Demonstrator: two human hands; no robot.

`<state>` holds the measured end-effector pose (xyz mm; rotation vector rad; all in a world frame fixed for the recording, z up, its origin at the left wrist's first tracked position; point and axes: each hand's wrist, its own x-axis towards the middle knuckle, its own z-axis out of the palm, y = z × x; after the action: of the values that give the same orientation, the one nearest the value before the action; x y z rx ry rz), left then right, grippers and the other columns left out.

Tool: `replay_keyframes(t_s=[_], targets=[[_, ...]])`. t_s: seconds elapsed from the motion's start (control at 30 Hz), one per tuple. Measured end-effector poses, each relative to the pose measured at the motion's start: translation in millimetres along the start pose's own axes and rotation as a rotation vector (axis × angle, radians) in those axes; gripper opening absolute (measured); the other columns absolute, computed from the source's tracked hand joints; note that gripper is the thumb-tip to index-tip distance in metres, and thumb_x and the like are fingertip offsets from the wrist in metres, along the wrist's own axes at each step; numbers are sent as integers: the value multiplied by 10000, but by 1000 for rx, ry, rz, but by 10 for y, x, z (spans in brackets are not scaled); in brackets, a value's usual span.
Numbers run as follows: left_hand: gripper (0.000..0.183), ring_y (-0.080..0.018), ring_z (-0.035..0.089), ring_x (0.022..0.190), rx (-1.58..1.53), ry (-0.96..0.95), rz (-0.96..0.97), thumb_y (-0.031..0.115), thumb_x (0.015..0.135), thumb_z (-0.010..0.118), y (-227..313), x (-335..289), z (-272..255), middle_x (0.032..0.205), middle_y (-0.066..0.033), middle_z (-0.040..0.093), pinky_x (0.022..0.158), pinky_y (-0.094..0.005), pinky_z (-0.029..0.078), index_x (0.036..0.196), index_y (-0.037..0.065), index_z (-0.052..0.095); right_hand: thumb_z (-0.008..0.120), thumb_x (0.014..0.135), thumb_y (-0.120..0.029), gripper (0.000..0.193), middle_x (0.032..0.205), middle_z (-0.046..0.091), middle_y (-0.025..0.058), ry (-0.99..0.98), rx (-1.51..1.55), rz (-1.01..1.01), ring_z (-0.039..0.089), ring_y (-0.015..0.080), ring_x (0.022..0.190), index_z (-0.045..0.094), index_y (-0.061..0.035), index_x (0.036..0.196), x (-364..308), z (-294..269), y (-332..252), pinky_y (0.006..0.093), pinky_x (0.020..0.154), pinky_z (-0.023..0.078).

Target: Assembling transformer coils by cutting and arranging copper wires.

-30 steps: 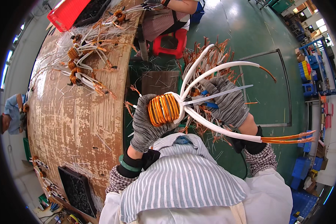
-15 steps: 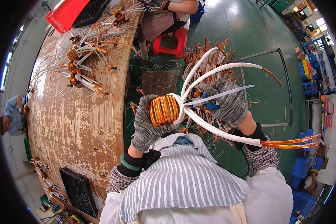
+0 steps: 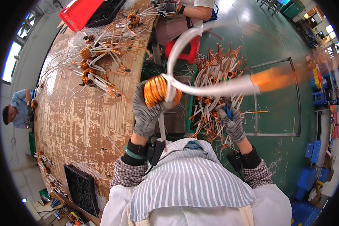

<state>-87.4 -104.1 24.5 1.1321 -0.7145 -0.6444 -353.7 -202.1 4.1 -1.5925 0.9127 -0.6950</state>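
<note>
My left hand [image 3: 145, 116], in a grey knit glove, grips a toroidal coil [image 3: 155, 91] wound with thick copper wire. White-sleeved leads [image 3: 222, 87] sweep up and right from the coil, blurred by motion, with bare copper at the end of one. Another thin white strand [image 3: 162, 128] hangs below the coil. Off to the right, apart from the coil, my gloved right hand [image 3: 233, 126] is closed around a small blue-handled hand tool [image 3: 226, 112]. Its jaws are hard to make out against the wires behind.
A green crate [image 3: 190, 113] below my hands holds many similar coils with white leads. On the worn wooden table [image 3: 101, 120] at left lie several coils [image 3: 87, 64], white offcuts and a black tray [image 3: 81, 190]. Two other people work at the table. A metal frame [image 3: 299, 98] stands right.
My left hand has turned the coil, and its leads swing upward. My right hand has drawn away down and right with the blue-handled tool. The pale strip's long tail no longer sticks out rightward.
</note>
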Motion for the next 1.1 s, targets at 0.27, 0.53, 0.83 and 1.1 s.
replay_keyframes(t_s=[0.27,0.53,0.83,1.1], targets=[[628,-271,533,1040,-810,-65,-219,347,751,653,1,330,-429,1180,-139,511,871,-396,468,1255,67,404,533,880,-173,205,797,583,11,11,170,117,523,71,685,565,-20,1013,-51,-67,40,224,606,420],[532,-285,569,943,-1145,125,-168,506,809,514,-88,31,-821,1038,-129,575,857,-470,469,1142,91,500,563,852,-125,197,883,613,75,29,-155,-95,569,133,784,571,-14,1015,214,-59,-314,272,707,462],[466,-290,533,1035,-685,383,-109,403,895,423,-149,-164,-1195,1131,-153,532,889,-425,469,1191,43,439,555,849,-104,200,910,609,56,113,-241,-385,550,121,782,575,-41,1037,617,-205,-706,264,705,455],[496,-304,546,1007,-1104,216,-293,430,854,495,522,23,-842,1107,-167,545,878,-437,477,1166,45,472,620,787,-299,324,837,596,121,-387,-468,-161,583,235,753,571,-53,992,247,351,-847,327,702,459]])
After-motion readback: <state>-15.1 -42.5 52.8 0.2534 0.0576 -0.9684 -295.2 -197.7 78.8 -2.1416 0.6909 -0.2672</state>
